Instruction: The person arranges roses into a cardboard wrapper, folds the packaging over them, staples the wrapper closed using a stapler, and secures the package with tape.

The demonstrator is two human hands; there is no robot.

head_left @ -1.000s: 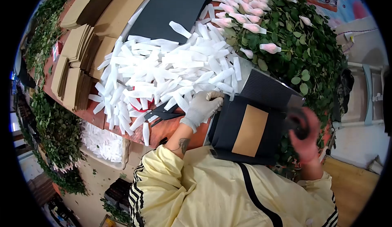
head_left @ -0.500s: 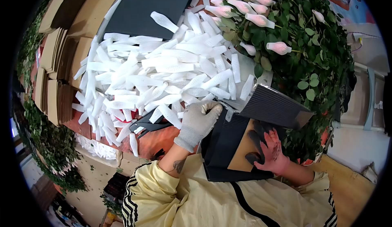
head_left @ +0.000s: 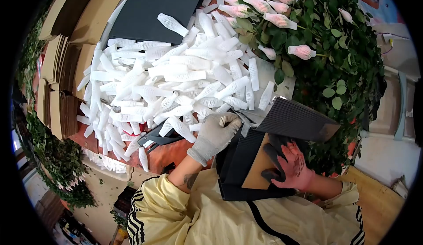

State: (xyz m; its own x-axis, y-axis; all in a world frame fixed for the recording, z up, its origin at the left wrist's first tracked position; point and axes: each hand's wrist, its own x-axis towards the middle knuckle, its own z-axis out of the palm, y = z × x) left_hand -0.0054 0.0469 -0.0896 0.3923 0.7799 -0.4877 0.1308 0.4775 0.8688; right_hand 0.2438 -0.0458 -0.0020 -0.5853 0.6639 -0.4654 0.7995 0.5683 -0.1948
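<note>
1. Work table, orange-red point(head_left: 174, 150), mostly covered.
2. Rose foliage point(head_left: 348, 106), dense pile, upper R; pink buds in mesh sleeves point(head_left: 264, 6) along its edge.
3. White mesh sleeves point(head_left: 176, 71), loose heap, ctr; dk grey sheet point(head_left: 154, 9) behind, partly under sleeves.
4. Cardboard pcs point(head_left: 56, 64), stacked, far L.
5. Black folding holder point(head_left: 241, 157), qty 1, at table's near edge, close agst wearer's yellow jacket point(head_left: 198, 209). Ribbed flap point(head_left: 295, 119) raised, tilted up at far side. Brown card panel point(head_left: 255, 172) on inner face.
6. R hand point(head_left: 288, 163), pink/dk glove: fingers spread, laid on card panel, nothing gripped.
7. L hand point(head_left: 216, 132), pale glove: fingers curled, appears to pinch holder's upper L corner, fingertips partly hidden; just beside clear tab point(head_left: 245, 128).
8. Black tool point(head_left: 163, 135), poss. stapler, partly under sleeves; untouched.

Step (judged): steadying holder, pressing card flat. Next move seems to call for firm L hold, even R pressure, flap kept clear of R fingers.
</note>
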